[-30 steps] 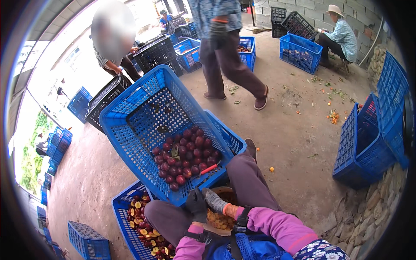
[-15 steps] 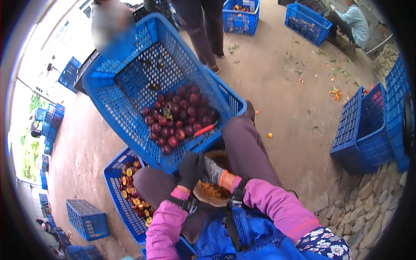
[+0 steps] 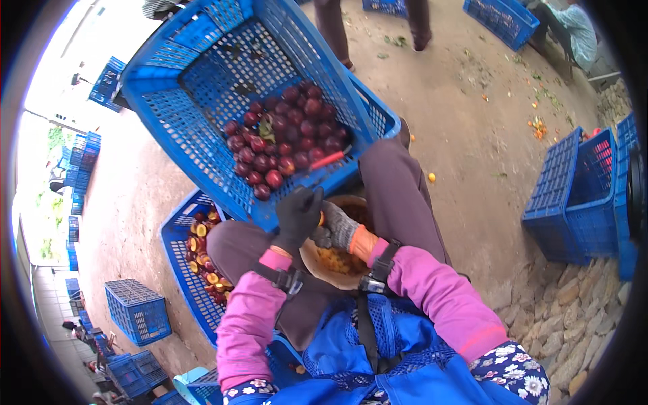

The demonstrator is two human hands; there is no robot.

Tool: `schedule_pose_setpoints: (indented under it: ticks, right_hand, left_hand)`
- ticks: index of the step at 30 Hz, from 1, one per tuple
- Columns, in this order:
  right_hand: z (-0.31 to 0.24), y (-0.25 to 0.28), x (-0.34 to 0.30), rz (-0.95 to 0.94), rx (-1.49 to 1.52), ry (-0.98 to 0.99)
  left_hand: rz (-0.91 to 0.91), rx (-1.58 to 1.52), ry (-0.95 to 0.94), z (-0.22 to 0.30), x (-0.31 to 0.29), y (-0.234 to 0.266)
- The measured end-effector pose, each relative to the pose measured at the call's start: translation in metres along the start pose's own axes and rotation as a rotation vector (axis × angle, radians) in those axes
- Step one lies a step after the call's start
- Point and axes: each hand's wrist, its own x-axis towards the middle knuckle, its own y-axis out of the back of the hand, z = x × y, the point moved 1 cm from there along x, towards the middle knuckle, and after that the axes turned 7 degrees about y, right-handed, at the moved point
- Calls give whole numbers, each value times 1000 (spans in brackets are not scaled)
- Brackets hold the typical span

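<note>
My left hand point(image 3: 297, 217), in a dark glove, is closed just above the near edge of a tilted blue crate of plums point(image 3: 287, 145). My right hand point(image 3: 337, 226), in a grey knit glove, is curled against it. A small yellow-orange bit of cut fruit point(image 3: 321, 219) shows between the gloves; the fingers hide the rest. Under my hands, between my knees, is a pale round bowl point(image 3: 312, 268) with orange pulpy bits in it. At my left knee stands a blue crate point(image 3: 177, 260) of halved plums with yellow flesh.
A red stick-like thing point(image 3: 327, 160) lies at the near end of the plum crate. Stacked blue crates point(image 3: 553, 196) stand at right beside a stone edging point(image 3: 574, 310). Another blue crate point(image 3: 138, 314) is at left. A person's legs point(image 3: 334, 30) show beyond the plum crate.
The whole view has shifted, so most things sit higher. My hands stay together above the bowl, and a yellow-orange bit now shows between them. The standing person's legs have moved apart.
</note>
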Motion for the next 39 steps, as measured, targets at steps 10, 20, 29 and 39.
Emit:
schedule_pose_setpoints:
  ticks: [10, 20, 29, 39]
  right_hand:
    - [-35, -26, -31, 33, -183, -61]
    - [-33, -96, -58, 481, -563, 165]
    - [89, -186, 49, -63, -1499, 133]
    - [-10, -69, -10, -27, -2057, 420]
  left_hand:
    - [92, -547, -42, 14, -42, 35]
    - [171, -389, -94, 53, -134, 78]
    - [259, -108, 155, 35, -238, 138]
    - [43, 292, 737, -88, -463, 181]
